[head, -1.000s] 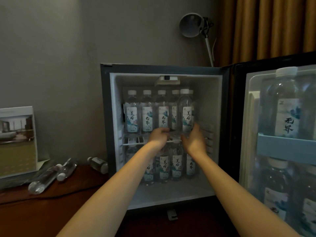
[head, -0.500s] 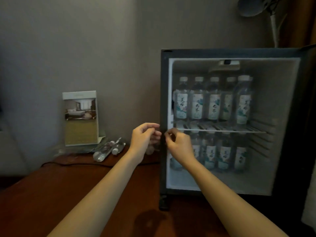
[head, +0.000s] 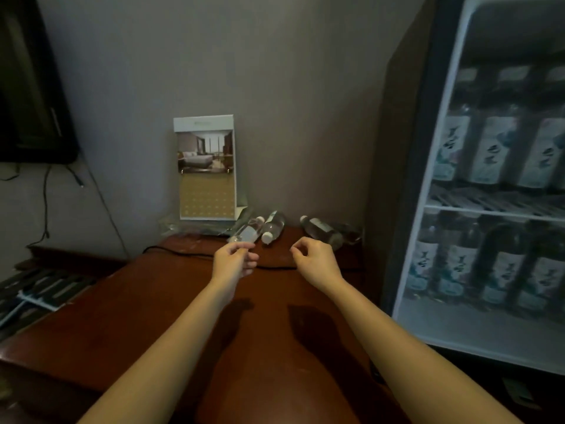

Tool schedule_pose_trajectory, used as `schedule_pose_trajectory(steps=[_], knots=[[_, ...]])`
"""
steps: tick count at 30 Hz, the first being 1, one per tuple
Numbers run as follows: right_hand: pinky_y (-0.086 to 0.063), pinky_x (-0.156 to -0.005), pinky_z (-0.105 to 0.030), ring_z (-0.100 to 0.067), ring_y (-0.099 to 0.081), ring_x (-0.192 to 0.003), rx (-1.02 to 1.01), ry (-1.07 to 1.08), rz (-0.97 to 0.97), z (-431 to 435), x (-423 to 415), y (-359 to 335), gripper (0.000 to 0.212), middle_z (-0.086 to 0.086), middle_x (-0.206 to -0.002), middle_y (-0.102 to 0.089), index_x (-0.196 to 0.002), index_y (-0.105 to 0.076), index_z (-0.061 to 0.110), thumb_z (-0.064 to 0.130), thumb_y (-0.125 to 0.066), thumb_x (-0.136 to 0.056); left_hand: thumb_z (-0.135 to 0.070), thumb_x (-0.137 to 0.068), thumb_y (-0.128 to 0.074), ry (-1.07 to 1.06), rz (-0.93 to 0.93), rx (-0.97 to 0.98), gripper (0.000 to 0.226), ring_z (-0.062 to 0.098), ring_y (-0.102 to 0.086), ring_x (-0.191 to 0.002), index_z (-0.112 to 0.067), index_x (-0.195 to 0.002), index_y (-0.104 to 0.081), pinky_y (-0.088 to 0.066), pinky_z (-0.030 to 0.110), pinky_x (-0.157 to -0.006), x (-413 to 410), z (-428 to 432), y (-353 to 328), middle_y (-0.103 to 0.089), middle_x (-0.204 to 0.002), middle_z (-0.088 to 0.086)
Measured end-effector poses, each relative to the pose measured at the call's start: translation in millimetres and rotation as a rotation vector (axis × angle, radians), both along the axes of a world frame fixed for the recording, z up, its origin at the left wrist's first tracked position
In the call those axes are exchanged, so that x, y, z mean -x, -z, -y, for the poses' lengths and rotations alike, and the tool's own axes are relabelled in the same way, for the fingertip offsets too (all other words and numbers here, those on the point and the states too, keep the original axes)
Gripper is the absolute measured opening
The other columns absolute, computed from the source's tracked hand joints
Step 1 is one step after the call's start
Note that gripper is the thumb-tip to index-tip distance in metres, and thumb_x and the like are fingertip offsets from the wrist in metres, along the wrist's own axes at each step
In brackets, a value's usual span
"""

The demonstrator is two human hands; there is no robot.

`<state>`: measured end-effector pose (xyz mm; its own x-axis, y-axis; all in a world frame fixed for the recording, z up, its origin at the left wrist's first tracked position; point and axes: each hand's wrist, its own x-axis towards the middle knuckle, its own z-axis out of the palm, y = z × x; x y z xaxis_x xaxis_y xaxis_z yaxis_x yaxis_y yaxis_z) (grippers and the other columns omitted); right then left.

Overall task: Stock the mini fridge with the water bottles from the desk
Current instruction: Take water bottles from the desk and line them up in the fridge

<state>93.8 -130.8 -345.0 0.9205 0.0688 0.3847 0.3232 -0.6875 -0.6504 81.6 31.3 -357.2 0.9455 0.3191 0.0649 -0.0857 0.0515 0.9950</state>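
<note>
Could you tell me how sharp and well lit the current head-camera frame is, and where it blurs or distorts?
Head view: dim room light, with soft arm shadows on the desk; the left hand, right hand and card stand are fairly sharp; the fridge bottles are smeared, labels unreadable; wide-angle lens tilts the mini fridge frame.

Left hand (head: 235, 261): yours, extended forward, fingers loosely curled, holding nothing.
Right hand (head: 315, 259): yours, extended forward beside it, fingers half-curled, empty.
Forearms: both bare, nearly parallel.
</note>
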Motion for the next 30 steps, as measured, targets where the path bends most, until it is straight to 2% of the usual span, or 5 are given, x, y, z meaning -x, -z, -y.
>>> schedule_pose_trajectory(steps=[10,17,22,25,30], knots=[[-0.05,-0.075,-0.033,-0.025,-0.062,-0.092,0.021,-0.008,-0.197,-58,-110,45,0.018,-0.007,-0.098,-0.068,-0.092,-0.066,0.017,0.021,-0.049,-0.09,-0.014,-0.091,-0.054,-0.144,-0.119,-0.409,0.016,0.02,-0.058,-0.09,-0.015,-0.106,-0.057,-0.05,0.033,-0.075,-101,-61,49,-0.058,-0.107,0.004],[-0.046,-0.079,-0.03,-0.029,-0.06,-0.103,-0.015,-0.05,-0.244,-94,-167,62,0.025,-0.013,-0.112,-0.065,-0.107,-0.065,0.012,0.016,-0.048,-0.089,-0.035,-0.086,-0.059,-0.145,-0.162,-0.788,0.05,0.033,-0.049,-0.115,-0.008,-0.126,-0.046,-0.042,0.038,-0.095,-170,-60,51,-0.046,-0.129,0.015],[-0.044,-0.082,-0.027,-0.028,-0.057,-0.11,-0.145,-0.04,-0.303,-106,-188,68,0.032,-0.011,-0.121,-0.061,-0.119,-0.061,0.011,0.014,-0.046,-0.091,-0.049,-0.082,-0.061,-0.099,-0.251,-0.827,0.067,0.032,-0.053,-0.114,-0.008,-0.129,-0.037,-0.042,0.034,-0.085,-192,-49,55,-0.055,-0.126,0.013],[-0.04,-0.065,-0.024,-0.025,-0.059,-0.09,-0.292,-0.075,-0.388,-113,-192,69,0.027,-0.012,-0.106,-0.061,-0.107,-0.063,0.011,0.014,-0.039,-0.094,-0.05,-0.08,-0.062,-0.149,-0.271,-0.842,0.062,0.032,-0.054,-0.113,-0.009,-0.122,-0.042,-0.041,0.033,-0.085,-195,-49,53,-0.058,-0.122,0.012],[-0.042,-0.074,-0.029,-0.02,-0.052,-0.082,-0.649,-0.105,-0.595,-122,-185,59,0.026,-0.008,-0.101,-0.056,-0.112,-0.053,0.013,0.025,-0.034,-0.099,-0.047,-0.065,-0.07,-0.213,-0.262,-0.417,0.052,0.026,-0.062,-0.098,-0.012,-0.103,-0.06,-0.05,0.035,-0.088,-189,-56,52,-0.067,-0.106,0.007]])
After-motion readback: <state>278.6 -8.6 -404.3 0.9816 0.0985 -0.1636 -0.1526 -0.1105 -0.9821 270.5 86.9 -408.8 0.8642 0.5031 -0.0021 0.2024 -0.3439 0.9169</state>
